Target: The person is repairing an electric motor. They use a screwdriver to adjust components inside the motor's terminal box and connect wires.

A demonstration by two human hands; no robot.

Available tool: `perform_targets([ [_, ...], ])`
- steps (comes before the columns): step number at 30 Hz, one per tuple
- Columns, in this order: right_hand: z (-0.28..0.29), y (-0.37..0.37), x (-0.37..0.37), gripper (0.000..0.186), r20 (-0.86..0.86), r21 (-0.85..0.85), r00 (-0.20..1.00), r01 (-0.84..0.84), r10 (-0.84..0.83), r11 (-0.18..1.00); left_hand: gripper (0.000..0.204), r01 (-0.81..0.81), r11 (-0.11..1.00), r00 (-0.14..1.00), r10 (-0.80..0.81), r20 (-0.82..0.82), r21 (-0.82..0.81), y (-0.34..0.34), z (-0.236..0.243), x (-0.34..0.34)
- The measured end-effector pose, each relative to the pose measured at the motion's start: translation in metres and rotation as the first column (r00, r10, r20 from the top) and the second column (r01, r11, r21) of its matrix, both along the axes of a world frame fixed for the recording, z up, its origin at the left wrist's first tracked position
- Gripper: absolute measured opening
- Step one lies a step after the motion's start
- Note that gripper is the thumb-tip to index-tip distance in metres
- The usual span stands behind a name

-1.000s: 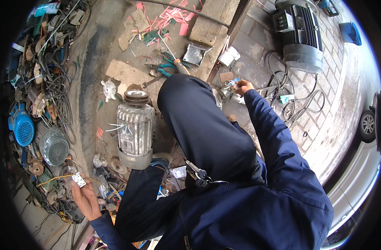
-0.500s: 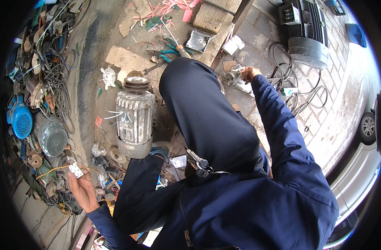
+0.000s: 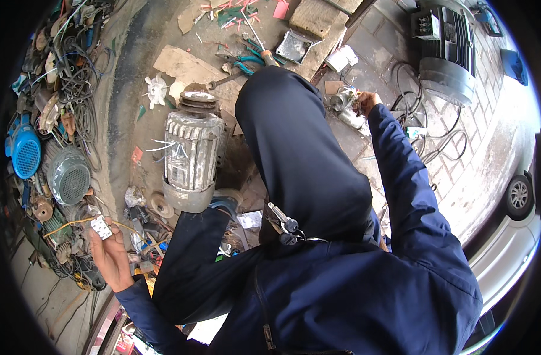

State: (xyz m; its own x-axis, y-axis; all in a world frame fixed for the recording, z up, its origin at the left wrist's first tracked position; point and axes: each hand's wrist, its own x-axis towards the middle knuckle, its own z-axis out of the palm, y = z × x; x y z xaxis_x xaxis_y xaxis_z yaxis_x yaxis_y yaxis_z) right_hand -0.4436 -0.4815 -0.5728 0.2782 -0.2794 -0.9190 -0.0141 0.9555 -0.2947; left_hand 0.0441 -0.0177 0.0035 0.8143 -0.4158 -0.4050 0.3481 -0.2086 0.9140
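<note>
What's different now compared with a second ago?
The camera view shifted, so the grey ribbed metal motor sits higher in the picture. The right hand moved slightly rightward from the brown cardboard square; what it holds is unclear. No release shows. The left hand still holds the white rectangular block.

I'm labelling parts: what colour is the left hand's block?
The block is white with dark marks, best seen in the head view.

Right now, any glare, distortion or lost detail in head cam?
Head view: far-right ground nearly blown out by glare; head view: fisheye bends the pale car along the rim, corners black; head view: white block in left hand shows clearly, detail at right hand too small to tell.
</note>
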Motion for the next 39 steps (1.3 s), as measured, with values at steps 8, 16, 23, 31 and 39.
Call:
perform_targets([
  [8, 0.008, 0.002, 0.005, 0.016, -0.035, -0.046, 0.999, -0.041, 0.04, 0.998, 0.034, 0.005, 1.0, 1.0, -0.005, -0.01, -0.012, 0.005, 0.0, 0.004],
  [16, 0.0, 0.003, 0.003, 0.016, 0.028, -0.101, 0.997, -0.063, 0.066, 0.993, 0.034, -0.01, 1.0, 1.0, 0.01, 0.006, -0.007, 0.004, -0.001, 0.003],
  [23, -0.005, 0.007, 0.001, 0.015, 0.05, -0.1, 0.998, -0.032, 0.037, 0.995, 0.033, 0.001, 1.0, 1.0, -0.001, -0.005, -0.013, 0.004, 0.0, 0.004],
  [31, -0.009, 0.009, -0.002, 0.014, 0.096, -0.166, 0.992, -0.066, 0.083, 0.984, 0.033, -0.007, 1.0, 1.0, 0.007, 0.004, -0.018, 0.005, 0.0, 0.003],
  [39, -0.008, 0.008, -0.001, 0.015, 0.081, -0.145, 0.991, -0.093, 0.105, 0.985, 0.033, 0.031, 0.999, 0.999, -0.031, -0.008, -0.022, 0.006, 0.001, 0.005],
])
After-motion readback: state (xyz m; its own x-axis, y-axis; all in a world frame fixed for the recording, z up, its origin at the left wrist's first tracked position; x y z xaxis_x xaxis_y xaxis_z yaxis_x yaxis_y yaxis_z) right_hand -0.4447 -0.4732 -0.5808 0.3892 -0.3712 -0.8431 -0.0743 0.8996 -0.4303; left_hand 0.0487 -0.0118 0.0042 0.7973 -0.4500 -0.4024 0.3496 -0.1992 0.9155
